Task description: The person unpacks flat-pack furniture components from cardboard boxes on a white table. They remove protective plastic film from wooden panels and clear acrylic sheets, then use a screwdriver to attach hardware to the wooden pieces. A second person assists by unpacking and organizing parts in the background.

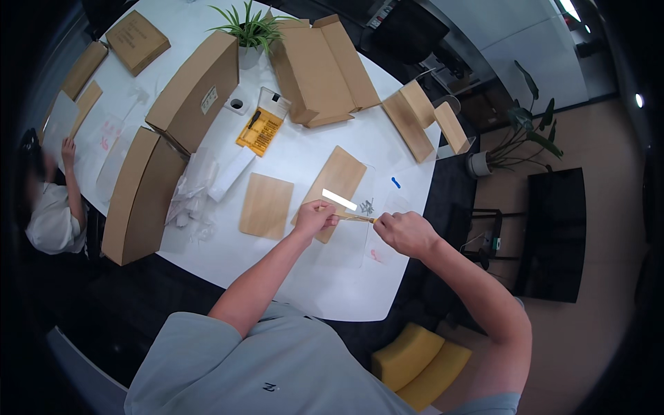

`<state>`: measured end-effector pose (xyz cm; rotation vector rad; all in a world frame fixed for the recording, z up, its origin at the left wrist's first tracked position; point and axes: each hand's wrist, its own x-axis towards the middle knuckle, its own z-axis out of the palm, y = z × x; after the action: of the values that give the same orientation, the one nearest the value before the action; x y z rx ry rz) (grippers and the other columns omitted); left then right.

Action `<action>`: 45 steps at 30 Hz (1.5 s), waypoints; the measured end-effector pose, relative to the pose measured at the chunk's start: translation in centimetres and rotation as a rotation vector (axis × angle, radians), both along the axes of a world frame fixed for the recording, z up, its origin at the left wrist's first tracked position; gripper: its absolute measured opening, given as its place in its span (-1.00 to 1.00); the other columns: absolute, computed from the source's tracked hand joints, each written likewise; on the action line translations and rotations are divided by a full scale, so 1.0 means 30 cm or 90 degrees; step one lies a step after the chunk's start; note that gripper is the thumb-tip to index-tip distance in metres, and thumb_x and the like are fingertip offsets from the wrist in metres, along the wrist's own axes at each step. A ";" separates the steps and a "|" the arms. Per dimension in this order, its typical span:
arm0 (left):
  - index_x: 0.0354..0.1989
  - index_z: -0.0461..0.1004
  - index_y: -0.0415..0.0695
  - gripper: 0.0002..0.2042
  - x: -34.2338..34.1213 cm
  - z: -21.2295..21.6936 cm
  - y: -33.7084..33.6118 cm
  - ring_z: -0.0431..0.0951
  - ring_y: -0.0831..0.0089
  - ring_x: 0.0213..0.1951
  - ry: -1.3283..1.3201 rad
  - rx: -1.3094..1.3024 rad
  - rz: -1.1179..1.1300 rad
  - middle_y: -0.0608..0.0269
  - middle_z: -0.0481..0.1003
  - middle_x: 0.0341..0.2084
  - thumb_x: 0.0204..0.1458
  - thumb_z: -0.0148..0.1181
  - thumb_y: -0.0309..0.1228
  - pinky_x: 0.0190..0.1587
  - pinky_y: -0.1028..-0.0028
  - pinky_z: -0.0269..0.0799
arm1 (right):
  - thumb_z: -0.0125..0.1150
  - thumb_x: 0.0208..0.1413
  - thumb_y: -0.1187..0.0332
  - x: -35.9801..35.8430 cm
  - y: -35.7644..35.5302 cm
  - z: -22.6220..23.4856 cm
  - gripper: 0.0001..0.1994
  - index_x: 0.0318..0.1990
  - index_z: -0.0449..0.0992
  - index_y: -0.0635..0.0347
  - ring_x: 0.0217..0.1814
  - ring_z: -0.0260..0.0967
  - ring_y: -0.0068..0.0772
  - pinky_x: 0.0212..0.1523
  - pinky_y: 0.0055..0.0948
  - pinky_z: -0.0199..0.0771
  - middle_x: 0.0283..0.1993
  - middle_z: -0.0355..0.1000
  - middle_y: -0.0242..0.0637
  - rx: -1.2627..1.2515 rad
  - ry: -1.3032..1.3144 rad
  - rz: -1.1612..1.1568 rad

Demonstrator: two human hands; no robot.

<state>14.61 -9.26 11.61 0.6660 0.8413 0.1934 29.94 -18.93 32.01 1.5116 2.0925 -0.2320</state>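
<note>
My right hand [404,234] is closed around the yellowish handle of what looks like a screwdriver [374,220]. Its thin shaft points left toward my left hand [317,218], whose fingers are pinched together; what they hold is too small to make out. Under and beyond my left hand lies a long wooden board [344,168], with a white strip [339,200] over it. A second, squarer wooden board [267,205] rests to the left. Just beyond the screwdriver sits a small pile of screws [367,207], and a small blue piece [395,182] lies farther right.
Crumpled clear wrapping [194,190] lies beside upright cardboard flaps [197,90] at left. A yellow tool set [261,131], an open cardboard box [325,69] and a potted plant [250,34] stand beyond. An assembled wooden piece [409,123] is far right. Another person [55,214] works at far left.
</note>
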 end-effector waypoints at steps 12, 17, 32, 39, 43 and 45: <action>-0.28 0.47 -0.14 -0.88 0.002 0.005 0.008 0.59 0.60 -0.43 -0.011 0.001 0.007 0.28 0.58 -0.47 0.11 0.21 -0.38 -0.26 0.55 0.54 | 0.12 0.21 0.33 -0.051 0.053 0.026 -0.78 -0.35 0.49 0.35 -0.40 0.51 -0.10 -0.32 -0.18 0.52 -0.44 0.51 -0.05 -0.028 0.007 -0.380; -0.27 0.48 -0.14 -0.87 0.000 0.011 0.014 0.60 0.60 -0.42 -0.003 0.004 -0.004 0.27 0.59 -0.45 0.10 0.21 -0.37 -0.25 0.55 0.54 | 0.12 0.10 0.43 -0.017 0.029 0.011 -0.89 -0.27 0.47 0.27 -0.43 0.52 -0.27 -0.47 -0.34 0.53 -0.46 0.42 -0.24 0.053 -0.034 0.033; -0.27 0.48 -0.17 -0.87 -0.002 -0.001 -0.001 0.59 0.59 -0.43 -0.008 -0.003 0.003 0.24 0.58 -0.46 0.11 0.21 -0.39 -0.29 0.55 0.55 | 0.17 0.11 0.38 -0.012 0.056 -0.023 -0.80 -0.36 0.55 0.39 -0.39 0.52 -0.07 -0.30 -0.18 0.54 -0.44 0.52 -0.03 -0.034 0.117 -0.535; -0.26 0.49 -0.15 -0.87 0.000 0.011 0.002 0.61 0.58 -0.40 -0.002 -0.005 0.007 0.24 0.60 -0.43 0.11 0.20 -0.37 -0.28 0.55 0.55 | 0.10 0.06 0.43 0.003 0.013 -0.015 -0.92 -0.35 0.47 0.23 -0.43 0.51 -0.31 -0.48 -0.33 0.51 -0.44 0.43 -0.25 0.043 -0.045 0.031; -0.27 0.49 -0.13 -0.88 -0.002 0.006 0.000 0.62 0.58 -0.41 0.001 -0.006 -0.001 0.24 0.60 -0.43 0.12 0.20 -0.36 -0.28 0.55 0.55 | 0.11 0.08 0.43 0.008 0.019 -0.007 -0.92 -0.29 0.45 0.21 -0.43 0.51 -0.36 -0.52 -0.38 0.51 -0.42 0.41 -0.30 0.022 -0.045 0.067; -0.28 0.49 -0.13 -0.89 0.000 0.000 -0.003 0.62 0.58 -0.41 0.001 -0.009 0.004 0.24 0.60 -0.43 0.12 0.20 -0.37 -0.27 0.55 0.55 | 0.11 0.09 0.43 0.010 0.018 -0.005 -0.90 -0.25 0.44 0.20 -0.42 0.52 -0.37 -0.53 -0.39 0.51 -0.41 0.41 -0.30 0.019 -0.040 0.100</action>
<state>14.61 -9.35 11.59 0.6512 0.8460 0.1921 30.25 -18.39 31.86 1.3449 2.1602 -0.0941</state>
